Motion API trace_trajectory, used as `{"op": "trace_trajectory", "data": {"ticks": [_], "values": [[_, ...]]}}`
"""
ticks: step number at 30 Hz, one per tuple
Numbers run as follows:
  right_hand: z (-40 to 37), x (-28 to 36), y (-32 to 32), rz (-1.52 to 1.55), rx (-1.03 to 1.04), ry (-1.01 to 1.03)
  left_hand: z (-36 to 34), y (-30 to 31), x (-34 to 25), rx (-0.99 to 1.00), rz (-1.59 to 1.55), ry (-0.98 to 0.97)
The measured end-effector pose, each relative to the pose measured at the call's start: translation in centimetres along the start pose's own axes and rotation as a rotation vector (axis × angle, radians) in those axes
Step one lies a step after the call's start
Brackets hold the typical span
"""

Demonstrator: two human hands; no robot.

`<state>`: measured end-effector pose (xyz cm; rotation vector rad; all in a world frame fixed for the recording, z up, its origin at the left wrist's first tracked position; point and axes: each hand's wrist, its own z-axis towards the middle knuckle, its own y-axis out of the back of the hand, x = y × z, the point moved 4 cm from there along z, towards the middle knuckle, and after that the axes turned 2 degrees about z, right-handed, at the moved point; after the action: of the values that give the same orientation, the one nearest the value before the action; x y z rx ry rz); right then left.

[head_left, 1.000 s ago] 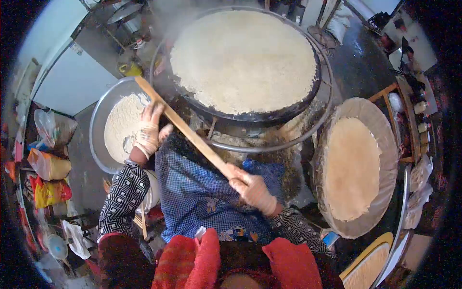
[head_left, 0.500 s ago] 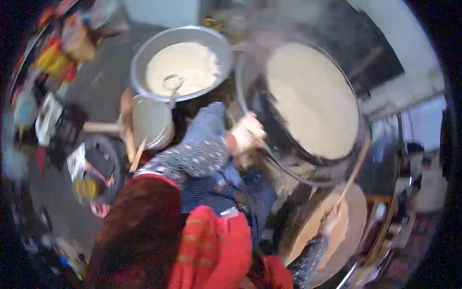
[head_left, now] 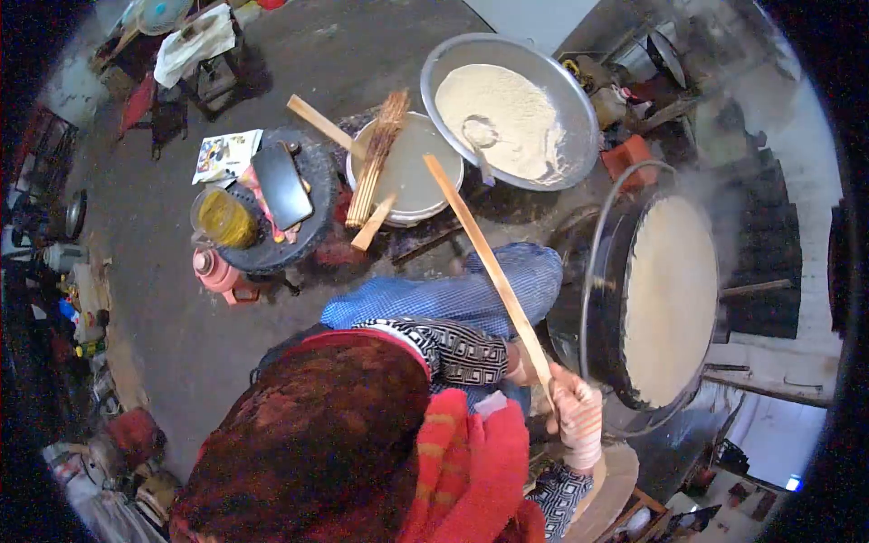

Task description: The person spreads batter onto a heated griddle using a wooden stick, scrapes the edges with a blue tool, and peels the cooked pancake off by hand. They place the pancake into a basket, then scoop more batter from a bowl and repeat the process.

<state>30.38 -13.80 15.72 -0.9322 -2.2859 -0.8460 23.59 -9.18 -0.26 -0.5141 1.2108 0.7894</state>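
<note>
My right hand (head_left: pixel 577 414), with a striped wrap over it, is closed around the lower end of a long flat wooden stick (head_left: pixel 489 262). The stick slants up and left over my blue checked trouser leg. Close behind its lower end is my left hand (head_left: pixel 522 364), mostly covered, so its fingers do not show. To the right stands a round griddle (head_left: pixel 615 317) with a pale sheet of batter (head_left: pixel 670 299) across its top. Below my right hand, part of a round tan stack or board (head_left: pixel 617 489) shows.
A metal basin (head_left: pixel 584 136) holds pale batter and a ladle (head_left: pixel 480 134). Beside it, a bucket (head_left: pixel 434 214) of cloudy liquid has a bundle of thin sticks (head_left: pixel 380 154) across it. A black stool (head_left: pixel 312 240) bears a phone (head_left: pixel 282 185) and a yellow-filled jar (head_left: pixel 226 220). A metal hoop (head_left: pixel 593 271) surrounds the griddle.
The view has swung left, so basin and griddle sit further right. My right hand has brought the stick from beside the griddle across my lap. My left hand has left the hoop's side.
</note>
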Motion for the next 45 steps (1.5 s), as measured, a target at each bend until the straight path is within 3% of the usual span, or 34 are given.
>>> {"op": "trace_trajectory", "data": {"ticks": [2,4,6,8,9,11,12,13,14,15,17,18,19,20,21,22,23,24,25,26,27,29,30,33,35,36,38,39,41,42,45], "values": [[1.2,0.4,-2.7,0.127,0.237,0.443,-0.8,3.9,2.3,-0.015,0.357,0.128],[-1.1,5.4,-7.5,0.559,0.548,0.571,-1.9,8.8,4.7,0.011,0.560,0.224],[-0.2,5.2,-8.3,0.713,0.411,0.636,-1.0,10.3,6.3,0.107,0.653,0.232],[1.5,0.5,-5.7,0.007,-0.153,0.737,1.1,7.1,7.3,0.277,0.695,0.167],[1.7,-2.1,-4.8,-0.114,-0.412,0.708,1.5,4.2,8.1,0.371,0.701,0.132],[0.5,-9.2,-4.6,-0.274,-0.777,0.484,0.3,-1.9,12.9,0.543,0.718,0.106],[-0.3,-13.1,-4.6,-0.291,-0.874,0.327,0.7,-1.0,5.2,0.549,0.979,-0.029],[-1.9,-16.9,-5.1,-0.324,-0.953,0.109,0.0,-0.8,5.7,0.351,0.922,-0.226],[-3.7,-20.5,-6.0,-0.251,-1.023,-0.077,0.0,-0.7,6.6,0.246,0.702,0.005],[-5.5,-24.2,-7.3,-0.173,-1.073,-0.244,-0.2,-0.9,7.2,0.260,0.677,-0.058],[-9.6,-31.7,-10.5,-0.009,-1.341,-0.388,-0.7,-1.4,8.9,0.281,0.690,-0.139],[-12.1,-31.7,-12.8,0.150,-1.403,-0.478,-1.3,0.8,7.6,0.285,0.718,-0.166],[-14.4,-35.4,-16.4,-0.045,-1.587,-0.667,-1.4,0.6,6.8,0.324,0.736,-0.155],[-16.6,-38.9,-17.3,0.011,-1.391,-0.829,-1.1,-0.2,6.6,0.359,0.754,-0.143],[-18.4,-41.9,-19.2,0.200,-1.499,-0.882,-0.3,-1.3,4.1,0.370,0.742,0.044],[-21.0,-42.5,-19.2,0.376,-1.269,-1.147,-0.3,-2.0,4.2,0.397,0.736,0.091],[-21.9,-45.7,-20.7,0.311,-1.414,-1.260,-0.5,-2.2,5.2,0.422,0.752,0.089],[-25.0,-41.9,-17.8,0.548,-1.312,-1.293,-0.5,-2.4,5.9,0.444,0.774,0.092],[-24.8,-44.0,-18.1,0.607,-1.304,-1.335,-0.8,-3.3,7.1,0.475,0.783,0.067],[-23.8,-46.6,-19.9,0.566,-1.338,-1.354,-0.7,-3.6,7.4,0.511,0.804,0.056],[-22.8,-49.1,-21.6,0.524,-1.372,-1.372,-0.3,-4.0,6.7,0.581,0.822,0.167],[-20.9,-49.0,-22.0,0.273,-1.369,-1.415,-0.9,-3.7,8.2,0.597,0.863,0.122],[-20.3,-49.0,-21.9,0.239,-1.229,-1.380,-1.1,-4.1,8.5,0.619,0.871,0.154],[-18.7,-50.8,-24.5,0.006,-1.103,-1.325,0.2,-5.1,5.0,0.727,0.837,0.196],[-19.4,-44.4,-23.6,0.251,-0.908,-1.199,-0.1,-4.0,4.6,0.665,0.805,0.138],[-19.0,-41.9,-22.9,0.220,-1.082,-1.016,0.1,-3.9,3.6,0.609,0.780,0.006],[-17.8,-39.2,-22.8,0.138,-1.360,-0.631,0.2,-3.1,4.6,0.521,0.733,0.023],[-16.4,-36.8,-20.0,0.122,-1.311,-0.590,0.3,-2.8,4.9,0.537,0.754,0.024],[-15.0,-30.2,-13.3,0.748,-1.644,-0.209,0.4,-2.4,4.6,0.613,0.799,0.115],[-13.2,-32.8,-12.2,0.539,-1.581,-0.023,0.6,-2.2,4.4,0.658,0.833,0.190],[-8.0,-24.2,-0.1,0.325,-1.344,0.287,1.1,-1.7,4.3,0.601,0.823,0.125]]}}
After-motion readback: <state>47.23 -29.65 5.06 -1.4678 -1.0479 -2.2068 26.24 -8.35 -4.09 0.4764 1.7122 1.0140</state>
